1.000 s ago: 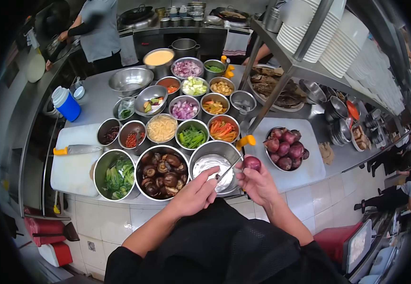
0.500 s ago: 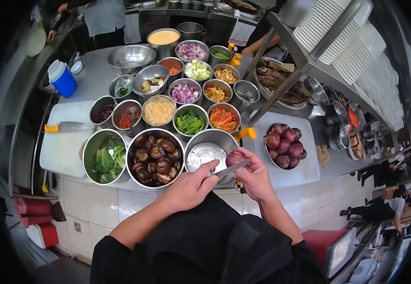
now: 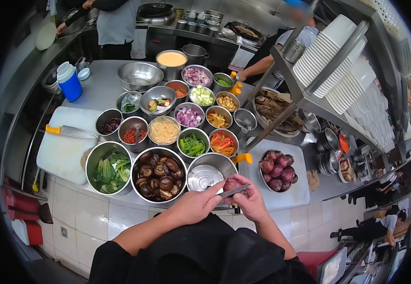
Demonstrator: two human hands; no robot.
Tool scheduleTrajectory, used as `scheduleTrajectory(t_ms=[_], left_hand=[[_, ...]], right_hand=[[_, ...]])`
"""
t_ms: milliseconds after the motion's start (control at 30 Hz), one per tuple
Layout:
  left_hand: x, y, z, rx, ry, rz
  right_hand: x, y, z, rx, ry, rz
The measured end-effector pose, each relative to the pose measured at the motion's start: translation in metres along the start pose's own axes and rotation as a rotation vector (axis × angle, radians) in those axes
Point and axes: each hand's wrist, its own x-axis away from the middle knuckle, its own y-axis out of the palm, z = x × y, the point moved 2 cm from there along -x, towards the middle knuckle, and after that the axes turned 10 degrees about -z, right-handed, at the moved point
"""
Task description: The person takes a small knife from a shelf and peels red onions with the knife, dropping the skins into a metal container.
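My left hand is closed around a small knife, its blade pointing right. With its fingers wrapped round a red onion, my right hand steadies it against the blade. Both hands are over the near rim of a steel pot, whose visible inside shows bare metal. The knife's handle is hidden in my left hand. To the right, a bowl of red onions sits on a white cutting board.
Beside the pot stand containers of mushrooms and leafy greens. Several bowls of cut vegetables fill the table behind. A yellow-handled knife lies on the left board. A metal shelf with stacked dishes overhangs the right. Other people work nearby.
The view has tilted up slightly, so the table appears lower and more of the back counter shows. My hands keep hold of the knife and onion, with little visible movement between them.
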Motion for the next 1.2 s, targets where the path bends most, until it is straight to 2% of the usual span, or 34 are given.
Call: scheduleTrajectory(t_ms=[100,267,333,367,567,933,1200], left_hand=[[0.001,0.0,-0.002,0.015,0.063,0.058],[0.004,-0.001,-0.003,-0.054,-0.029,0.014],[0.006,0.004,-0.005,0.032,0.093,0.105],[0.007,0.001,-0.001,-0.01,0.034,0.082],[0.003,0.011,-0.006,-0.113,0.026,0.072],[0.001,0.023,0.001,-0.08,0.012,0.04],[-0.006,0.03,-0.003,-0.117,0.059,0.085]], right_hand=[[0.001,-0.002,0.002,0.003,0.02,0.03],[-0.003,0.001,0.009,0.022,-0.018,0.052],[-0.002,0.005,0.007,-0.081,-0.029,0.046],[-0.003,0.006,0.007,-0.08,-0.021,0.048],[0.003,0.002,0.014,-0.096,-0.002,0.053],[0.012,-0.002,0.018,-0.062,0.026,0.002],[0.014,0.003,0.017,-0.099,0.024,0.071]])
